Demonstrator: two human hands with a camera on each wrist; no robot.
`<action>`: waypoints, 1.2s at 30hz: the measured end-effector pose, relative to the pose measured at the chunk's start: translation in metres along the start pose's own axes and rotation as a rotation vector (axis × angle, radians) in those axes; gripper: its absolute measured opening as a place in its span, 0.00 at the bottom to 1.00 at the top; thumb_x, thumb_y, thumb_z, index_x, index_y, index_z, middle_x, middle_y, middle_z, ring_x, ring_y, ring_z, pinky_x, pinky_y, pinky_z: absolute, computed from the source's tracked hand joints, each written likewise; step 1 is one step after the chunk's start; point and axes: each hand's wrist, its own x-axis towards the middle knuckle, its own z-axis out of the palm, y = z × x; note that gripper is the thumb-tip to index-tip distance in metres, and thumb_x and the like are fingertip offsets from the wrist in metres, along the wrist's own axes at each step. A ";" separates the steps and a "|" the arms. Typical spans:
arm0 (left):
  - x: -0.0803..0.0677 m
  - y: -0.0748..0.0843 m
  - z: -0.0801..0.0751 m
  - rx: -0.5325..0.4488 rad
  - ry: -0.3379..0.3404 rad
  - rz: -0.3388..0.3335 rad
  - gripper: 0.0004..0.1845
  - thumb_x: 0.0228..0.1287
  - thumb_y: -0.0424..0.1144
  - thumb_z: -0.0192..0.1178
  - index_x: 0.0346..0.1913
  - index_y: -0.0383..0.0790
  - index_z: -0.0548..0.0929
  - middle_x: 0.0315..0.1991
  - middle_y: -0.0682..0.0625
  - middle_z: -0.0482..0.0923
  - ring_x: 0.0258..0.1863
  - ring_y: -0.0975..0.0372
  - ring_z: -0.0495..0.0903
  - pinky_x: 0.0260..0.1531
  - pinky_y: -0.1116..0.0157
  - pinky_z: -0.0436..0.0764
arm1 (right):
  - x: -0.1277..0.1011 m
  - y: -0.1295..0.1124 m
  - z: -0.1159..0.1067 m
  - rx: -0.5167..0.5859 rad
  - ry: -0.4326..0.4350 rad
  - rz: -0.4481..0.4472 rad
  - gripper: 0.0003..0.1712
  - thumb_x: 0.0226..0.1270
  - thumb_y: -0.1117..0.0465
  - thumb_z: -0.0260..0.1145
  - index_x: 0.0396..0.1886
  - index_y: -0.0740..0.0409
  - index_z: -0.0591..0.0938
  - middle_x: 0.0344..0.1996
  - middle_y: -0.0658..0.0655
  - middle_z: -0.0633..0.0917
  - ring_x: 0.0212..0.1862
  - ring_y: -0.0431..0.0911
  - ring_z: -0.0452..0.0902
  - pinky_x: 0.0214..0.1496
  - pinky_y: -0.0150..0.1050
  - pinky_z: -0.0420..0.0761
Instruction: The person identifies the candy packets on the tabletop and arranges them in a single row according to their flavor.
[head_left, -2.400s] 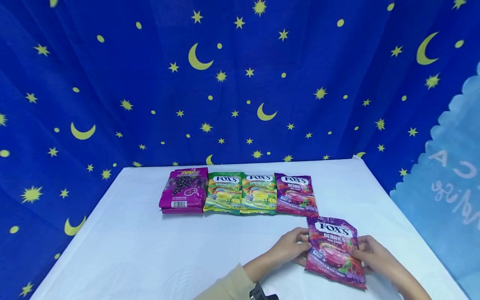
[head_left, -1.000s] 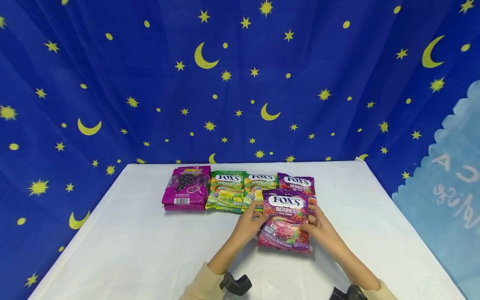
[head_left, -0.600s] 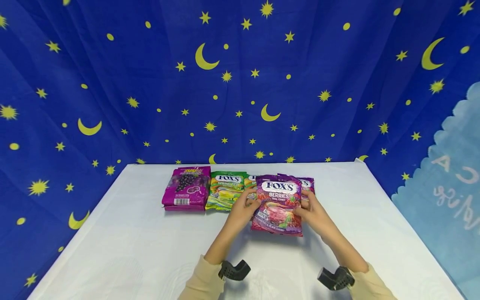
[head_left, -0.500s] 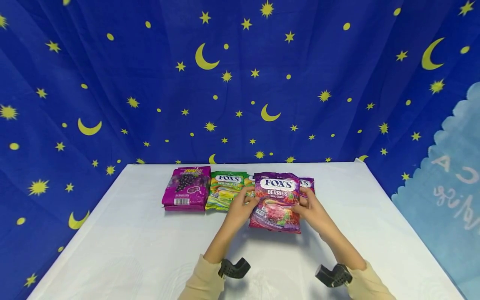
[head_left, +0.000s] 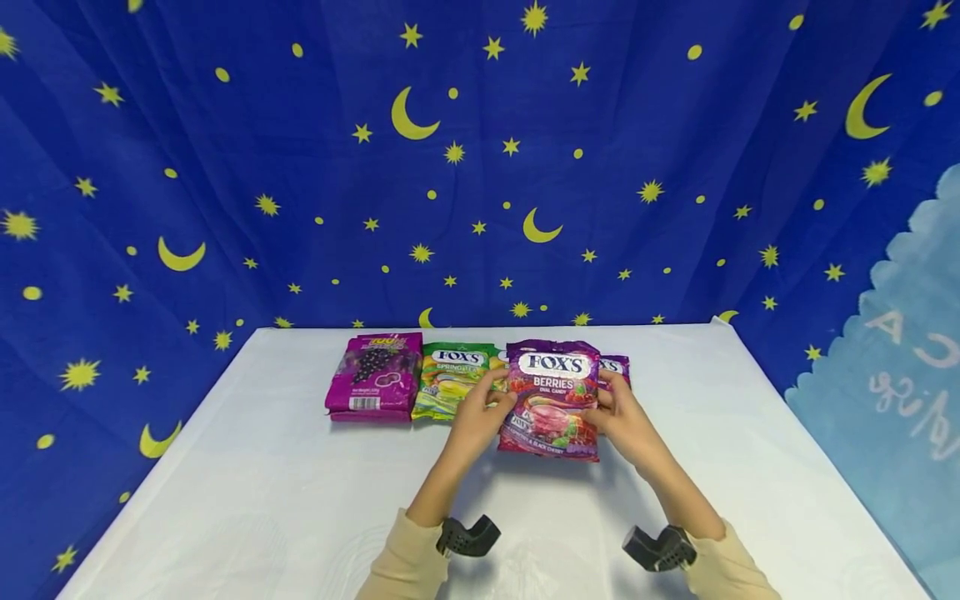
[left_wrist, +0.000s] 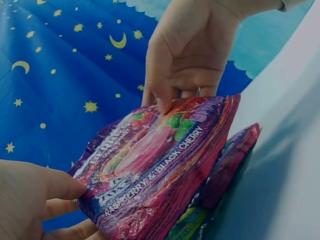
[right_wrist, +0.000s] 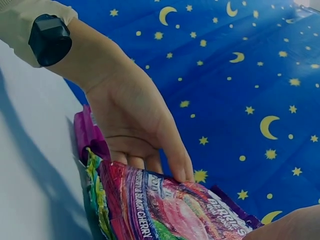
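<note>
Both hands hold a purple Fox's Berries candy bag [head_left: 551,400] by its sides. My left hand [head_left: 483,408] pinches its left edge and my right hand [head_left: 618,412] its right edge. The bag hovers tilted over a row of bags on the white table [head_left: 262,500]. In the left wrist view the bag [left_wrist: 155,165] spans between my left hand's fingers [left_wrist: 60,187] and my right hand [left_wrist: 187,55]. The right wrist view shows my left hand [right_wrist: 135,125] on the bag [right_wrist: 175,210].
The row holds a magenta grape bag [head_left: 371,377], a green Fox's Spring Tea bag [head_left: 452,379], another green bag mostly hidden behind the held one, and a second Berries bag [head_left: 617,365]. A blue star-and-moon curtain [head_left: 480,167] hangs behind.
The Berries bag has travelled from the table's front right up and left to the row. It now hovers over the second green bag. Both hands moved with it.
</note>
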 end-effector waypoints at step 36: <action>-0.001 -0.003 0.003 -0.013 -0.009 -0.032 0.23 0.68 0.39 0.59 0.65 0.43 0.73 0.42 0.43 0.82 0.39 0.54 0.82 0.31 0.62 0.83 | -0.006 -0.003 -0.002 -0.014 -0.008 -0.005 0.38 0.67 0.74 0.54 0.72 0.70 0.47 0.61 0.78 0.69 0.59 0.65 0.71 0.58 0.48 0.75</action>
